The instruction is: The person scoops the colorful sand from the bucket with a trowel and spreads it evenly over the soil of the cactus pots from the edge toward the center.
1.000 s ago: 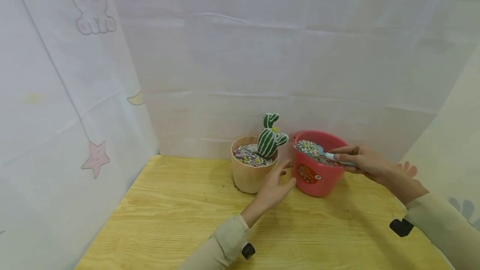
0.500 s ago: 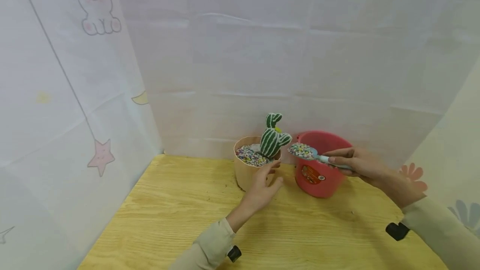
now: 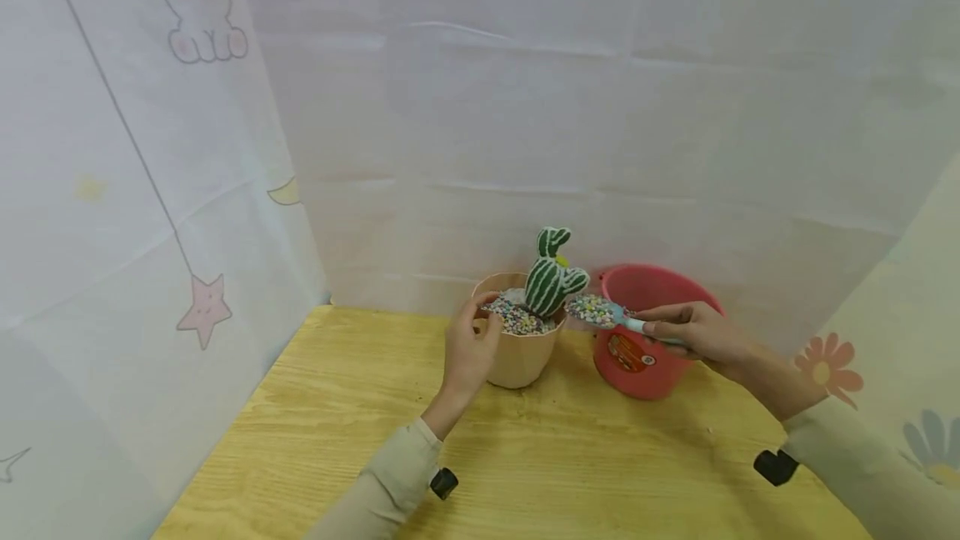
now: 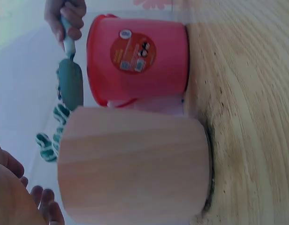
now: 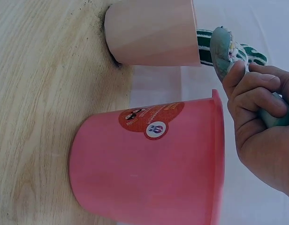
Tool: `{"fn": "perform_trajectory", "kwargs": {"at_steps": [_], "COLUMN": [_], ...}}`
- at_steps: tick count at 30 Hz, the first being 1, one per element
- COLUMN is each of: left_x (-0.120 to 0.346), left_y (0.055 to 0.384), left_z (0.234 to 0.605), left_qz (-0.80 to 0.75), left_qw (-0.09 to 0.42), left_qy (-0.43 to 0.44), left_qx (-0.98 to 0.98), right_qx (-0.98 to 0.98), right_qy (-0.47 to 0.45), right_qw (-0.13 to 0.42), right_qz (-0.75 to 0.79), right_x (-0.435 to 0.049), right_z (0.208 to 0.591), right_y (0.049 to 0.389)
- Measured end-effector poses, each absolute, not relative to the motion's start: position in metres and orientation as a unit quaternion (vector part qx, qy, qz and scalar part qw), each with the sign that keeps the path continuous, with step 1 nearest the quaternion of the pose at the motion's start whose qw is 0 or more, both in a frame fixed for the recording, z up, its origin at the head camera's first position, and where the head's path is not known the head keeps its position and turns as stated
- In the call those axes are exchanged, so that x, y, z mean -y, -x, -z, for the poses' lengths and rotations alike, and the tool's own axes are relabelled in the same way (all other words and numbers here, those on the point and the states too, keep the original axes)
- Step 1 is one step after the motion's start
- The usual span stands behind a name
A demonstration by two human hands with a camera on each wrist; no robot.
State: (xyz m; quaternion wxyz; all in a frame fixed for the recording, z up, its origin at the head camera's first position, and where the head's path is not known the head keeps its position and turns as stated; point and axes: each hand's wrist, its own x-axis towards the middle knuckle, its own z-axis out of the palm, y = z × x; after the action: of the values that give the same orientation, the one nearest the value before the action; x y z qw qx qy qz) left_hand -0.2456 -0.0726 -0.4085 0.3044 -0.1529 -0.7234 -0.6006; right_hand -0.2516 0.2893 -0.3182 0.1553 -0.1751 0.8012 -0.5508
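My right hand grips the handle of a light blue trowel heaped with multicoloured pebbles. The trowel's tip is level with the right rim of a pale peach pot, beside a green and white knitted cactus. That cactus stands tilted to the right in the pot, among more such pebbles. At the pot's left rim is my left hand, thumb and fingers loosely bent and apart. In the left wrist view its fingers show just beyond the rim.
A pink bucket with a red label stands right of the pot, under my right hand. Both sit on a yellow wood-grain table against a white cloth backdrop. Dark crumbs lie around the pot's base.
The loaded trowel has moved left from over the bucket to the pot's right side. My left hand has shifted left, from between pot and bucket to the pot's left rim.
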Motion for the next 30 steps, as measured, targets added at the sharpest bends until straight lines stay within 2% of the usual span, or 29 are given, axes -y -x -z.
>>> {"fn": "perform_trajectory", "kwargs": {"at_steps": [3, 6, 13, 16, 23, 30], "left_x": [0.079, 0.082, 0.086, 0.087, 0.09, 0.089], "left_y": [0.257, 0.265, 0.279, 0.282, 0.286, 0.285], "left_z": [0.415, 0.422, 0.44, 0.444, 0.447, 0.445], "left_qz": [0.597, 0.599, 0.631, 0.638, 0.635, 0.628], "left_qw": [0.33, 0.326, 0.226, 0.2, 0.198, 0.177], "left_qy": [0.132, 0.114, 0.083, 0.082, 0.126, 0.123], "left_qx": [0.719, 0.723, 0.737, 0.739, 0.736, 0.748], "right_qx": [-0.8, -0.801, -0.798, -0.797, -0.792, -0.792], "right_qy": [0.186, 0.19, 0.188, 0.192, 0.21, 0.209], "right_qw": [0.158, 0.162, 0.165, 0.165, 0.166, 0.168], "right_qz": [0.547, 0.545, 0.548, 0.549, 0.549, 0.548], "right_x": [-0.29, -0.291, -0.296, -0.296, -0.295, -0.29], "right_z": [0.32, 0.321, 0.325, 0.326, 0.327, 0.325], "right_y": [0.255, 0.258, 0.263, 0.267, 0.271, 0.269]}}
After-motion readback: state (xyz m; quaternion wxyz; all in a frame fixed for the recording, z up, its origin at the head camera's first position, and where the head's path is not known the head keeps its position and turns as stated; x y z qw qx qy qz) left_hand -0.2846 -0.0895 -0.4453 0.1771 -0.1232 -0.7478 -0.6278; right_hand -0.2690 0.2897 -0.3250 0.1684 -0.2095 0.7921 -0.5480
